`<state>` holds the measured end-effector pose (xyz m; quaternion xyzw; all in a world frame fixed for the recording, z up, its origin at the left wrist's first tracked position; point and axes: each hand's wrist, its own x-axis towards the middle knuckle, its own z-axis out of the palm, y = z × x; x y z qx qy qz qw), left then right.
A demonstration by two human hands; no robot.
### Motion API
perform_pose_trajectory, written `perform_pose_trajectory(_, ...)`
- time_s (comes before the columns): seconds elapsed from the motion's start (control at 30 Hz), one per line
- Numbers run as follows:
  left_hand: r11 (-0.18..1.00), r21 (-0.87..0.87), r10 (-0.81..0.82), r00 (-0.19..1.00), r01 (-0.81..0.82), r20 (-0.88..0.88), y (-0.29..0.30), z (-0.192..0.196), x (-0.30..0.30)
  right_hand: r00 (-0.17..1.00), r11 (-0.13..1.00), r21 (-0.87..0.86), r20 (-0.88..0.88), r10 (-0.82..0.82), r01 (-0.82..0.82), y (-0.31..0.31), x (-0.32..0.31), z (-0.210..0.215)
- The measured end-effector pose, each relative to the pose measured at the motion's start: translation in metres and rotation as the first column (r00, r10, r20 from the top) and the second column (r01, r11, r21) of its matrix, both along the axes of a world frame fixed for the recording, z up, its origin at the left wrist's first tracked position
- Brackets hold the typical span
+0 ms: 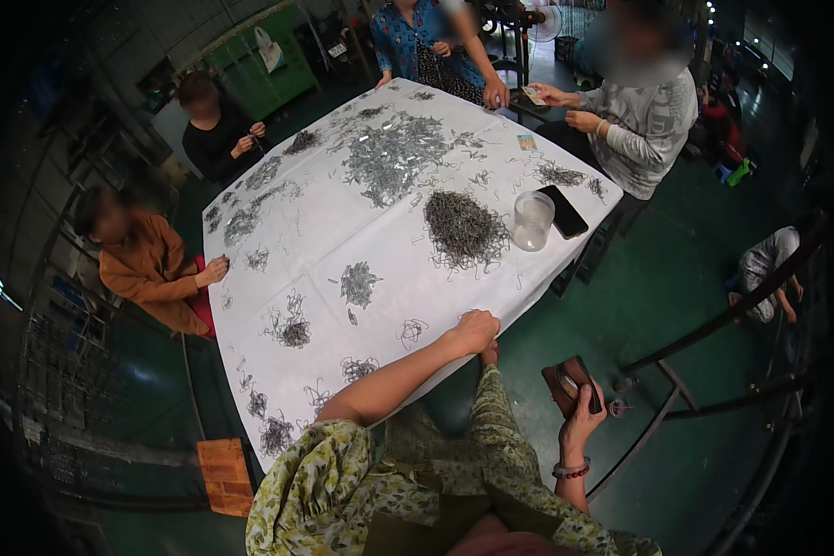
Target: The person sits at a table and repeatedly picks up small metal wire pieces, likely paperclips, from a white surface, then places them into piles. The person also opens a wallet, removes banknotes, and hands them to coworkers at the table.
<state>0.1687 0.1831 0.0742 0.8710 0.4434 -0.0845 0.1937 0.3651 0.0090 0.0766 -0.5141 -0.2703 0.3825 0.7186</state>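
My left hand (475, 332) rests at the near edge of the white-covered table (380, 269), its fingers curled closed; whatever may be inside them is hidden. Off the table's near right side, my right hand (579, 419) holds a brown wallet (572, 385), which is spread partly open. A bracelet of dark red beads (571, 471) circles that wrist. Small bent metal wire pieces lie in loose clusters across the cloth. The largest dark pile of wire pieces (463, 230) is beyond my left hand, beside a clear plastic jar (533, 221) and a black phone (562, 211).
A broad heap of flat silvery pieces (394, 157) covers the table's far middle. Several people sit or stand around the table; one in a grey patterned top (653, 130) holds a small card-like item. Dark metal rails (713, 334) stand at right. A wooden stool (224, 475) is lower left.
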Motion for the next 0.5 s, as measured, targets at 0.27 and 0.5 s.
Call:
perform_pose_trajectory(0.27, 0.980, -0.185, -0.064, 0.995, 0.078, 0.081, 0.014, 0.026, -0.016, 0.999, 0.999, -0.030, 0.039, 0.016, -0.015, 0.000, -0.004, -0.002)
perform_pose_trajectory(0.5, 0.974, -0.194, -0.102, 0.990, 0.121, 0.101, 0.010, 0.012, -0.019, 0.996, 0.998, -0.060, 0.087, -0.004, 0.009, -0.008, -0.004, -0.011)
